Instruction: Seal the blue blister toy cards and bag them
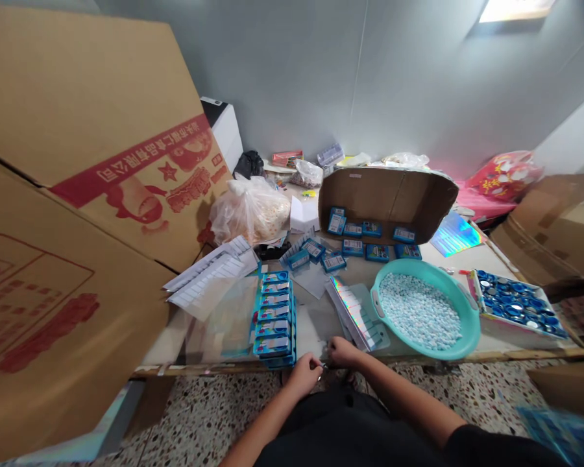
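At the front edge of the table, my left hand (306, 373) is closed, with a small light-coloured bit at its fingertips that is too small to name. Just beside it my right hand (343, 353) is closed too, its fingers curled down at the table edge; whatever it may hold is hidden. Left of my hands stands a stack of blue cards (274, 324) with small packs on them. Silvery rainbow-sheen strips (353, 311) lie beyond my right hand. To the right sits a turquoise basin (460, 344) holding many small pale blue and white pellets (418, 311).
A shallow box (557, 327) of blue shiny round pieces stands far right. Several small blue boxes (352, 247) lie around an open cardboard carton (384, 194). Large cartons (92, 149) rise on the left beside white sheets (214, 269) and a clear bag (253, 211).
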